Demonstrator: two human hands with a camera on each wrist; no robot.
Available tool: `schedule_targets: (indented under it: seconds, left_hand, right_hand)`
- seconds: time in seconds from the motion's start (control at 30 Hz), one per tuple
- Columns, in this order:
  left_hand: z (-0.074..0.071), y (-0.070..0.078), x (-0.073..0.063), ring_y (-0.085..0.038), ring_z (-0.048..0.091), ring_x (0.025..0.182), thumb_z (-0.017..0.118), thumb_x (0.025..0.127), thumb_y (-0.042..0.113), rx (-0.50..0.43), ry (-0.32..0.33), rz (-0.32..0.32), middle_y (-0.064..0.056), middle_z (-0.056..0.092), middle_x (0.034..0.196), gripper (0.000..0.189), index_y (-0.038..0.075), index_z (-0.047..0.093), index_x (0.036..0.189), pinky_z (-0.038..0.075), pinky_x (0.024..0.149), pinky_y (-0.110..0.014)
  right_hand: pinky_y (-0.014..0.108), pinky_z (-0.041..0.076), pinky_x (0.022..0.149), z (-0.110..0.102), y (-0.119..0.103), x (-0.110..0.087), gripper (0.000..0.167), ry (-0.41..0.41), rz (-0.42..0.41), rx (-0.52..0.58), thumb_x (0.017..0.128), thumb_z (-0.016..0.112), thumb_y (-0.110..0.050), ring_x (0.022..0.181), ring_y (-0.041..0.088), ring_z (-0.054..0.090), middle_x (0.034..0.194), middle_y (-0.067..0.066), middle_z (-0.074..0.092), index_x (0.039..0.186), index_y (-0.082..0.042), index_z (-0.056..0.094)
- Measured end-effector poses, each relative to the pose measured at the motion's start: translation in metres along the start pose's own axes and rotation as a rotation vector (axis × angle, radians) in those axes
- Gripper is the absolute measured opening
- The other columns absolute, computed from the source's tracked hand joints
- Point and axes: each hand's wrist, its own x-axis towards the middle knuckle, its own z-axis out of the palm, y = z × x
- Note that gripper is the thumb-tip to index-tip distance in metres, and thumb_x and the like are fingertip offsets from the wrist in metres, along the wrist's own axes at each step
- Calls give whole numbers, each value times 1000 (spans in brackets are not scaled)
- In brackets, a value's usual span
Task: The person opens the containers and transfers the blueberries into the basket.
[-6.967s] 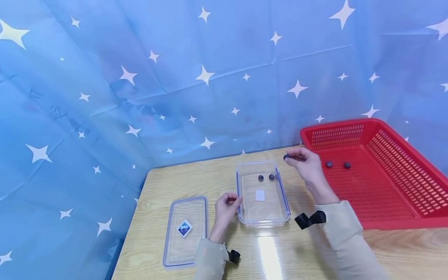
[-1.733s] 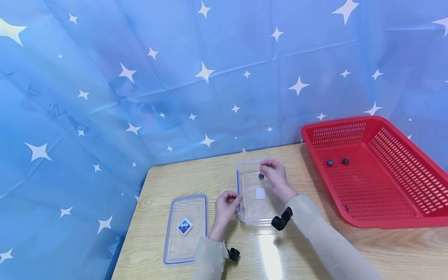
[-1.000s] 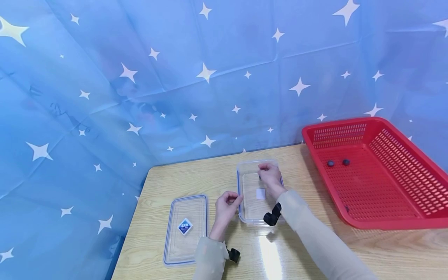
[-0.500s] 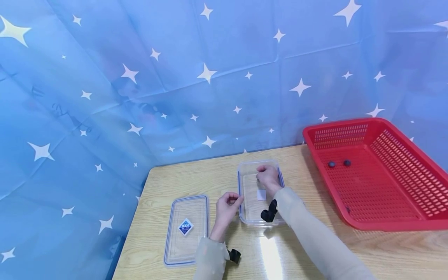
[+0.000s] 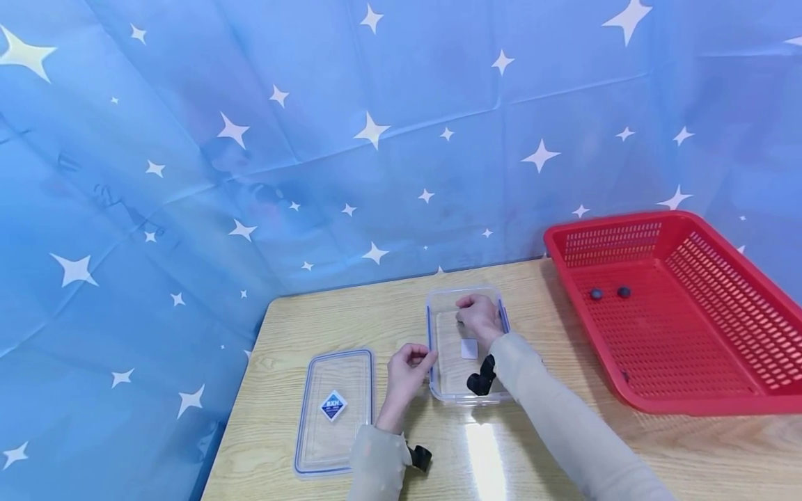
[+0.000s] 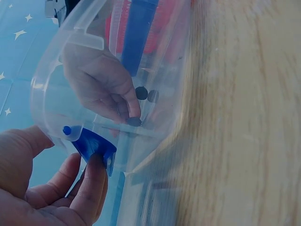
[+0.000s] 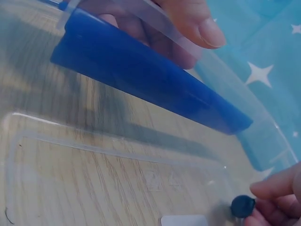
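My left hand (image 5: 407, 372) holds the left rim of a clear plastic food container (image 5: 447, 379). In the left wrist view its fingers touch the hanging blue latch flap (image 6: 96, 146). Inside the container, near its far end, my right hand (image 5: 478, 318) pinches a small dark round berry (image 7: 242, 206) that looks like a blueberry, low over the container floor. Beyond the fingertips, the left wrist view shows another dark berry (image 6: 141, 92), with a fainter dark round shape beside it. From the head view, my right hand hides these berries. A white square label (image 5: 469, 348) shows on the container floor.
To the right stands a red perforated basket (image 5: 664, 402) with a dark berry (image 5: 596, 294), a second berry (image 5: 624, 292) and a small dark spot by its near wall. A clear blue-edged lid (image 5: 316, 445) lies left of my left hand. A blue star-patterned curtain (image 5: 351, 174) backs the table.
My right hand, holding a berry beside the basket at first, has moved left into the container, then lower and slightly further left. My left hand has stayed at the container's left rim.
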Motion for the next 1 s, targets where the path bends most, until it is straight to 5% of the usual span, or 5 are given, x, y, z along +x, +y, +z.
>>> schedule_targets:
  seconds: [0.2,0.53,1.0]
  left_hand:
    - [0,2,-2,-12,58,71,71,81,6,11,4,14,-9,64,80,15,-5,63,86,48,60,-16]
    - [-6,40,-15,-20,58,74,68,82,0,4,-16,-4,-14,63,81,14,-11,61,87,46,61,-13]
    - [-7,41,-16,-19,57,74,68,82,0,-17,-29,0,-14,63,81,13,-11,61,87,45,61,-13]
  right_hand:
    - [31,44,75,3,4,6,26,-78,-9,3,77,60,6,86,24,54,95,13,61,103,2,63]
    - [31,46,73,5,4,10,21,-104,-7,-7,78,60,8,86,25,54,94,13,61,97,0,64]
    - [32,45,72,4,5,11,19,-111,-58,-56,77,57,9,82,24,53,89,12,61,93,2,64]
